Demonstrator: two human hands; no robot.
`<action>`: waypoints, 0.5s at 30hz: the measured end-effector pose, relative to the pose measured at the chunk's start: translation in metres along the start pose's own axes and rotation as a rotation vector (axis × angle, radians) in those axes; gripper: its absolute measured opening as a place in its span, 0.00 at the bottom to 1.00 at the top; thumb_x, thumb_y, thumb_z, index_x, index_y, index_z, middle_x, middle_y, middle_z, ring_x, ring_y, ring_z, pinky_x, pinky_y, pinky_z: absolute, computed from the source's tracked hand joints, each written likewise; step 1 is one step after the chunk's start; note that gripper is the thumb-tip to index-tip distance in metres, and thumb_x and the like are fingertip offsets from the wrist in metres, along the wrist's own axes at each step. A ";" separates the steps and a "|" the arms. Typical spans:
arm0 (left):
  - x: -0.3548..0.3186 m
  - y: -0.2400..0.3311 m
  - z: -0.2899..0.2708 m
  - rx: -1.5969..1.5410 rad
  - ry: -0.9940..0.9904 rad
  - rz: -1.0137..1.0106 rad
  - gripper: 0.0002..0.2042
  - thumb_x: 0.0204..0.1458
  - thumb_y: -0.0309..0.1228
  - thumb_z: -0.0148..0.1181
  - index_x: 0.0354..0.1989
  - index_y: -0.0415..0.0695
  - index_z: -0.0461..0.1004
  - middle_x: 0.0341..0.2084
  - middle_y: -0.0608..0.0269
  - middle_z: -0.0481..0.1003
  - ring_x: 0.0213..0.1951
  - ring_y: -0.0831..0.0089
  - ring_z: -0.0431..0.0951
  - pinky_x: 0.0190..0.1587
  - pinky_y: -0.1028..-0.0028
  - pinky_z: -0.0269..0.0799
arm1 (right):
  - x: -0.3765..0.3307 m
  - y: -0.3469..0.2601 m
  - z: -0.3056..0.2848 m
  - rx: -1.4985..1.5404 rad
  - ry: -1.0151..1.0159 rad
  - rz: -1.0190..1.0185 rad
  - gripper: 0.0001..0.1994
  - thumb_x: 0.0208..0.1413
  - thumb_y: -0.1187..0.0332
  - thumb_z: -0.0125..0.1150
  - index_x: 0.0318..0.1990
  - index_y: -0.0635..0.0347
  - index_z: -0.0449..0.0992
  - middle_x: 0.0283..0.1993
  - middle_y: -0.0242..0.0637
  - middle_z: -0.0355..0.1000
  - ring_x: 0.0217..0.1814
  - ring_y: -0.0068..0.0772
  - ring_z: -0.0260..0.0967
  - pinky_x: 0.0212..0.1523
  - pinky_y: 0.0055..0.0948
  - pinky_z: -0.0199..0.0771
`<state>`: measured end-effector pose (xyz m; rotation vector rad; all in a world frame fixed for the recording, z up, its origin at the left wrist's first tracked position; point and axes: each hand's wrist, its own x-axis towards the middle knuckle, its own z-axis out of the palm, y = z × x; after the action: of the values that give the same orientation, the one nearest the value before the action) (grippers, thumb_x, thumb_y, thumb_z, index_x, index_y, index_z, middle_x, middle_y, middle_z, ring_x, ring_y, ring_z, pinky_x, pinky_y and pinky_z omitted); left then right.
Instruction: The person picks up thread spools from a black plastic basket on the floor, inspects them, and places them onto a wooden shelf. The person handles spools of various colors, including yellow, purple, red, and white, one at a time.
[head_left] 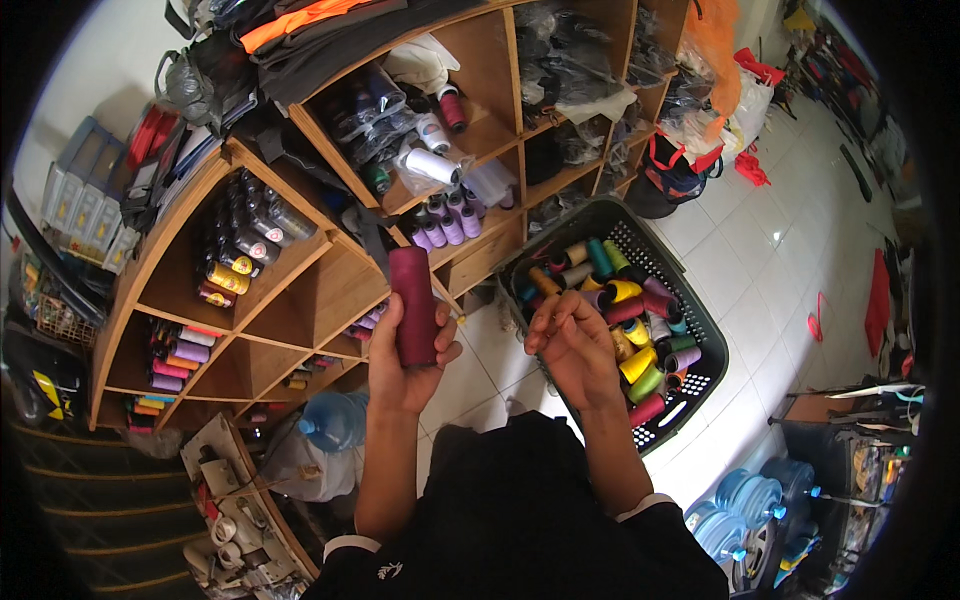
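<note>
My left hand [390,365] is wrapped round a maroon thread spool [411,305], held upright in front of the wooden shelves. My right hand [580,350] is over the near left part of a dark green perforated basket [708,352]. Its fingers are curled in toward the thumb, and anything between them is too small to make out. In the basket lie many thread spools, among them a yellow spool [638,364], a green spool [647,384] and a teal spool [599,257]. My right hand hides some of them.
Wooden cubby shelves [325,290] curve along the left and far side, with purple spools [450,225] and plastic-wrapped goods inside. A blue water jug [332,420] stands below them. More water jugs [748,498] are at lower right. Bags [690,150] lie beyond the basket on white tiles.
</note>
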<state>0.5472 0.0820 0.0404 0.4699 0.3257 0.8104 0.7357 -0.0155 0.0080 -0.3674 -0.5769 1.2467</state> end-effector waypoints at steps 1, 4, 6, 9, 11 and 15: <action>0.000 -0.001 0.005 0.045 0.067 0.029 0.23 0.60 0.48 0.42 0.53 0.40 0.64 0.30 0.63 0.65 0.29 0.74 0.64 0.26 0.75 0.62 | 0.000 0.000 0.000 0.002 0.007 -0.002 0.07 0.59 0.66 0.54 0.36 0.58 0.66 0.39 0.38 0.66 0.40 0.30 0.65 0.43 0.31 0.65; 0.002 -0.004 0.025 0.129 0.196 0.069 0.23 0.60 0.48 0.43 0.52 0.40 0.64 0.31 0.63 0.64 0.29 0.75 0.63 0.26 0.76 0.61 | -0.001 -0.002 -0.001 0.003 0.033 -0.014 0.07 0.59 0.66 0.54 0.36 0.58 0.66 0.39 0.37 0.66 0.40 0.29 0.65 0.43 0.30 0.65; 0.003 -0.003 0.026 0.126 0.191 0.047 0.22 0.60 0.48 0.43 0.51 0.40 0.64 0.31 0.62 0.64 0.29 0.75 0.63 0.27 0.76 0.61 | -0.003 -0.001 -0.005 0.007 0.041 -0.026 0.06 0.59 0.66 0.54 0.36 0.58 0.66 0.39 0.37 0.66 0.40 0.29 0.65 0.42 0.30 0.64; 0.004 -0.001 0.011 0.026 0.021 -0.040 0.21 0.58 0.48 0.47 0.47 0.41 0.65 0.32 0.62 0.66 0.30 0.73 0.66 0.28 0.73 0.63 | -0.005 0.001 -0.005 -0.032 0.102 -0.008 0.06 0.59 0.66 0.53 0.36 0.57 0.66 0.38 0.36 0.66 0.40 0.29 0.65 0.42 0.29 0.64; 0.001 -0.002 0.010 -0.003 -0.022 -0.011 0.22 0.58 0.49 0.46 0.47 0.40 0.65 0.32 0.62 0.66 0.31 0.74 0.66 0.29 0.73 0.64 | -0.005 0.005 -0.008 -0.027 0.113 0.009 0.06 0.60 0.66 0.53 0.36 0.57 0.66 0.37 0.35 0.66 0.40 0.29 0.64 0.42 0.29 0.64; -0.002 -0.004 0.012 0.084 0.026 0.045 0.24 0.59 0.51 0.43 0.46 0.38 0.66 0.31 0.61 0.66 0.30 0.74 0.66 0.30 0.73 0.62 | -0.004 0.011 -0.010 -0.012 0.135 0.018 0.06 0.60 0.65 0.52 0.35 0.56 0.66 0.36 0.34 0.66 0.39 0.27 0.64 0.42 0.28 0.64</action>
<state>0.5536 0.0745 0.0490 0.5472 0.3755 0.8493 0.7320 -0.0160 -0.0067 -0.4641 -0.4668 1.2260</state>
